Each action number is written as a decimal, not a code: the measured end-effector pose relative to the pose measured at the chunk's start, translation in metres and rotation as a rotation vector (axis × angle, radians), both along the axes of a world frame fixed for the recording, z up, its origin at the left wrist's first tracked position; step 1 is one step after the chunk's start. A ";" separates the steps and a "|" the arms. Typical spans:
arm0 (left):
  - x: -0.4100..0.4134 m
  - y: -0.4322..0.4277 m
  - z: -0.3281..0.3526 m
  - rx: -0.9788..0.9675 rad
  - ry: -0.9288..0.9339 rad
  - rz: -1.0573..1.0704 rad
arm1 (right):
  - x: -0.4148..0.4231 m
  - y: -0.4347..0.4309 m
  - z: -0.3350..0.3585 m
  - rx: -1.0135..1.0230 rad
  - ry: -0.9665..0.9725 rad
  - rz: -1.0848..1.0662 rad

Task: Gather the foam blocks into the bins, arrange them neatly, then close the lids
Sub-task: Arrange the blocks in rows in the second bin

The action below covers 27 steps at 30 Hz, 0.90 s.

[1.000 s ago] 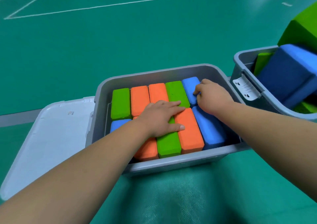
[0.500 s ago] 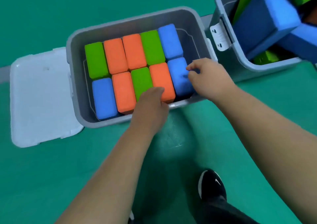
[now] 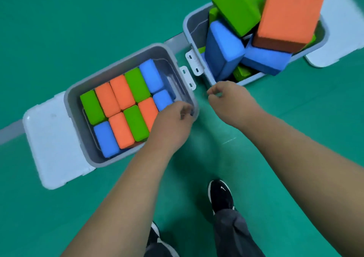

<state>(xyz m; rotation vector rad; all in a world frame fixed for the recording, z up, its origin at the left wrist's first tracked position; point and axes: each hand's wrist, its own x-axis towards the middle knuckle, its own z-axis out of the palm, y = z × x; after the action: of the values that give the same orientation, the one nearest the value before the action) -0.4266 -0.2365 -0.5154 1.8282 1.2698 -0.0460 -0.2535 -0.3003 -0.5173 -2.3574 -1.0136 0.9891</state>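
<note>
The left grey bin (image 3: pixel 118 63) holds two tidy rows of small foam blocks (image 3: pixel 122 111) in green, orange and blue. My left hand (image 3: pixel 173 119) hangs over its near right corner, fingers curled just inside the rim and hiding part of the near orange and blue blocks. My right hand (image 3: pixel 230 99) hovers over the floor between the bins, fingers loosely curled with nothing in them. The right grey bin (image 3: pixel 192 26) is piled untidily with large blocks: a green one (image 3: pixel 238 6), an orange one (image 3: pixel 289 14) and two blue ones (image 3: pixel 222 48), sticking up above the rim.
Both bins stand on a green floor with their white lids lying open: one to the left (image 3: pixel 53 138), one at the far right (image 3: pixel 338 30). White latches (image 3: pixel 189 77) hang between the bins. My black shoes (image 3: pixel 220 195) stand below the hands.
My view has tipped further down and pulled back. Both hands have left the blocks: the left one slid to the bin's near right corner, and the right one moved out over the floor.
</note>
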 end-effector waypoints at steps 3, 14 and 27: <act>0.040 0.013 0.029 0.015 0.008 -0.052 | 0.041 -0.001 0.026 0.016 0.005 -0.052; 0.160 0.052 0.066 -0.031 -0.008 -0.109 | 0.168 0.017 0.083 0.059 -0.121 -0.090; 0.263 0.157 0.022 0.163 -0.290 0.288 | 0.277 0.153 0.052 -0.065 -0.372 0.004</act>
<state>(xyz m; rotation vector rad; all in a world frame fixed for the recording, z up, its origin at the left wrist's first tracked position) -0.1636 -0.0793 -0.4931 1.6932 1.3431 0.4760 0.0232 -0.1475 -0.4653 -2.6561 -1.1300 0.6019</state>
